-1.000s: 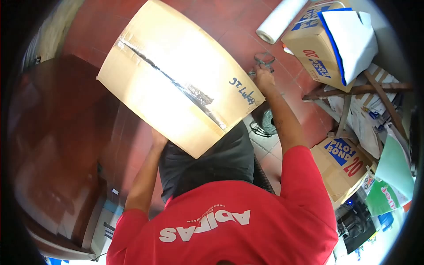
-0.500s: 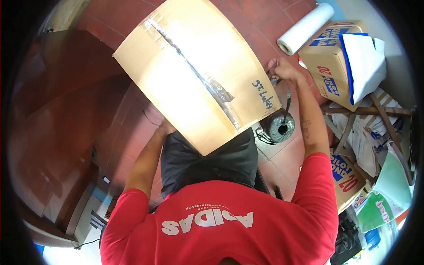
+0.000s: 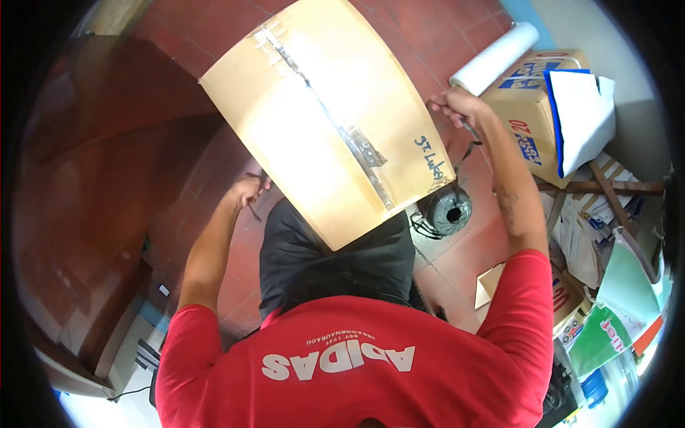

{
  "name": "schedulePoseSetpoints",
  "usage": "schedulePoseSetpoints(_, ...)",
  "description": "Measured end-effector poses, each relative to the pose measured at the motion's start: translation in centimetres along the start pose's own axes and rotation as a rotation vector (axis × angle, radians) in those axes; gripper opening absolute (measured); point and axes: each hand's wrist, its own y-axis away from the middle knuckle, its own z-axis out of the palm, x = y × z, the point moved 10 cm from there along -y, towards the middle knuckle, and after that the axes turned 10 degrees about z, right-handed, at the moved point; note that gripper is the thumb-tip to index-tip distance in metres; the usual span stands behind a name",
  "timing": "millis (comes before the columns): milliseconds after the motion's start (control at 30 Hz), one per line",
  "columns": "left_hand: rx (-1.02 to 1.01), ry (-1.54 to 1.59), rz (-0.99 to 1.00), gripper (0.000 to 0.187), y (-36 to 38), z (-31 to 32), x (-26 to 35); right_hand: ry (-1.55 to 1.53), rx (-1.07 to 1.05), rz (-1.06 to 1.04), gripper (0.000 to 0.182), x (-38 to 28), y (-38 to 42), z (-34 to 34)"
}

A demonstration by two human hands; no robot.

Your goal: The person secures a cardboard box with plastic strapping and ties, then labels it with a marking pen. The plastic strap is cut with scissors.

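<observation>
A large brown cardboard box [image 3: 300,143], taped along its middle seam and handwritten near one corner, stands tilted before my lap. To its right, my right hand [image 3: 457,107] is closed around black plastic twine [image 3: 471,148], which hangs from it toward a roll of black twine [image 3: 451,214] on the floor. At the box's left side is my left hand [image 3: 250,190], its fingers closed on a thin dark strand that looks like the same twine. The box hides its own underside and any twine beneath it.
A roll of clear wrap [image 3: 496,58] lies at the upper right, beside a printed carton [image 3: 528,114] with a white and blue sheet on it. Below stands a wooden rack [image 3: 606,187] with papers. Dark brown furniture [image 3: 107,171] fills the left side, over red floor tiles [image 3: 178,28].
My left hand has come out from beside the box, moving left and up. My right hand has shifted slightly right, with the twine. The box has moved slightly right.
</observation>
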Motion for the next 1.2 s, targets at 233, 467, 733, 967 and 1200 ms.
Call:
schedulePoseSetpoints(233,0.136,0.265,0.182,0.027,3.5,-2.5,6.4,-0.543,0.148,-0.214,0.026,-13.4,-5.0,0.3)
schedulePoseSetpoints(467,0.19,0.567,0.146,0.027,11.5,-6.5,5.2,0.253,0.272,-0.118,0.026,-13.9,-3.9,1.7)
schedulePoseSetpoints(733,0.185,1.295,0.377,0.032,7.8,-6.3,5.6,-0.355,0.108,-0.172,0.02,-7.2,-6.5,-0.7)
schedulePoseSetpoints(967,0.417,1.535,0.56,0.041,2.6,-8.1,14.7,-0.651,0.008,-0.378,0.035,-14.9,0.1,6.2)
schedulePoseSetpoints(1200,0.395,1.127,0.772,0.051,-0.8,-10.4,22.7,-0.524,-0.035,-0.444,0.091,-15.0,0.2,7.6)
